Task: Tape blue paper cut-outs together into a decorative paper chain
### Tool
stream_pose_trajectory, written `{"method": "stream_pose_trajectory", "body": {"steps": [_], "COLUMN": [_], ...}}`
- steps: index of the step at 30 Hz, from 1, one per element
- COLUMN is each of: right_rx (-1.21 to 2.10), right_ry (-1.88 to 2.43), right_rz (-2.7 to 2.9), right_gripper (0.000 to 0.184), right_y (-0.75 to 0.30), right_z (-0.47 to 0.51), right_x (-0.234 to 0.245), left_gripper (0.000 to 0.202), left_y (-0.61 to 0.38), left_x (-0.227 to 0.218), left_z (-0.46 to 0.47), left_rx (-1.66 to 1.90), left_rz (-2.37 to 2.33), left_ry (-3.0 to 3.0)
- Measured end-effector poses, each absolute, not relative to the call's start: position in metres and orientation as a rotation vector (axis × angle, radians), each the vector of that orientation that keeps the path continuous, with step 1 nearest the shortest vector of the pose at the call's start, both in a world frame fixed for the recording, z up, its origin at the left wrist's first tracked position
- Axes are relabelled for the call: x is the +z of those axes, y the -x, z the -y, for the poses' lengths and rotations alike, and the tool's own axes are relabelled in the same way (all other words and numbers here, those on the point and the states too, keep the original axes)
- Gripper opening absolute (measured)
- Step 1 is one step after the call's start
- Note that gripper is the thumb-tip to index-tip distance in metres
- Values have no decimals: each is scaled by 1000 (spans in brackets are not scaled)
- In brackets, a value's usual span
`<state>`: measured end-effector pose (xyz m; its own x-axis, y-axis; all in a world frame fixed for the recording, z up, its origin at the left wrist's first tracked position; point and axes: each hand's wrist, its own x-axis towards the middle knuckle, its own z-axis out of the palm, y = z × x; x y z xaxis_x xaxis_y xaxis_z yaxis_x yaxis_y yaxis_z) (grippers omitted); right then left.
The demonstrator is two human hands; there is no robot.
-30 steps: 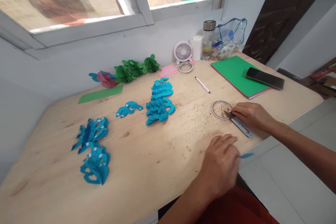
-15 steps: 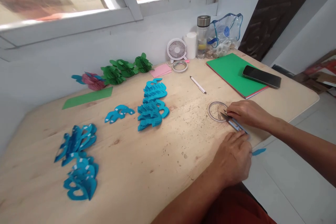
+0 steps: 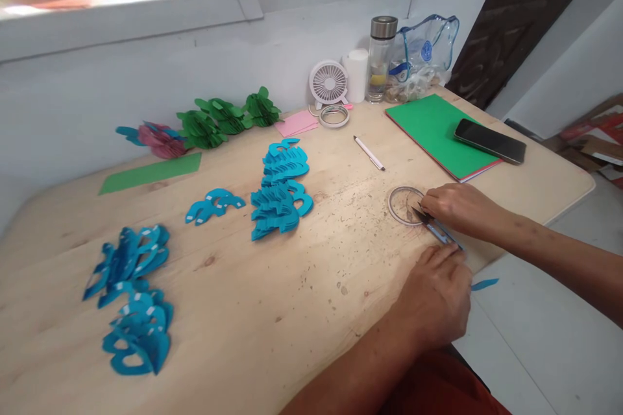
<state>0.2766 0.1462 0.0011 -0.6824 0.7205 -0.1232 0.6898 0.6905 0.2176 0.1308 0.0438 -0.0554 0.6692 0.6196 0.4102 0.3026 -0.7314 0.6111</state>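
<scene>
My right hand (image 3: 462,211) lies on the wooden table (image 3: 272,311), fingers closed on small metal scissors (image 3: 437,230) whose tip rests on a clear tape roll (image 3: 405,205). My left hand (image 3: 435,295) sits near the front edge just below the scissors, fingers curled over a blue paper piece (image 3: 485,284) that sticks out past the table edge. Stacks of blue paper cut-outs lie at the middle (image 3: 280,191) and at the left (image 3: 131,295), with a small blue piece (image 3: 213,203) between them.
Green and pink paper ornaments (image 3: 224,118) stand along the wall, with a green paper strip (image 3: 150,172) in front. A pen (image 3: 368,153), green folder (image 3: 435,133) with a phone (image 3: 489,141), small fan (image 3: 328,83), second tape roll (image 3: 335,115), bottle (image 3: 380,58) and clear pouch (image 3: 423,58) are at the back right.
My left hand has slid right along the front edge, close under the scissors, with the blue piece. My right hand has stayed on the scissors. The view has shifted slightly.
</scene>
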Motion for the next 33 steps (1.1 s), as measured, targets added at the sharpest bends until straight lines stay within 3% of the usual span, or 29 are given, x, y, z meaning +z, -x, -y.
{"method": "stream_pose_trajectory", "body": {"steps": [6,16,25,33], "right_rx": [262,-167,421,449], "right_ry": [-1141,-1371,-1082,-1083], "right_rz": [-2734,-2808,-2746,-2833], "right_gripper": [19,21,22,22], "right_y": [-279,-290,-277,-274], "right_z": [-146,-148,-136,-138], "right_x": [-3,-1,2,-2], "left_gripper": [22,20,21,21], "left_y": [-131,-131,-133,-133], "left_x": [-56,-55,-58,-59], "left_z": [-44,-45,-44,-45], "left_rx": [827,844,869,870], "left_rz": [-702,-711,-706,-694], "left_ry": [-2361,-2375,-2362,-2366]}}
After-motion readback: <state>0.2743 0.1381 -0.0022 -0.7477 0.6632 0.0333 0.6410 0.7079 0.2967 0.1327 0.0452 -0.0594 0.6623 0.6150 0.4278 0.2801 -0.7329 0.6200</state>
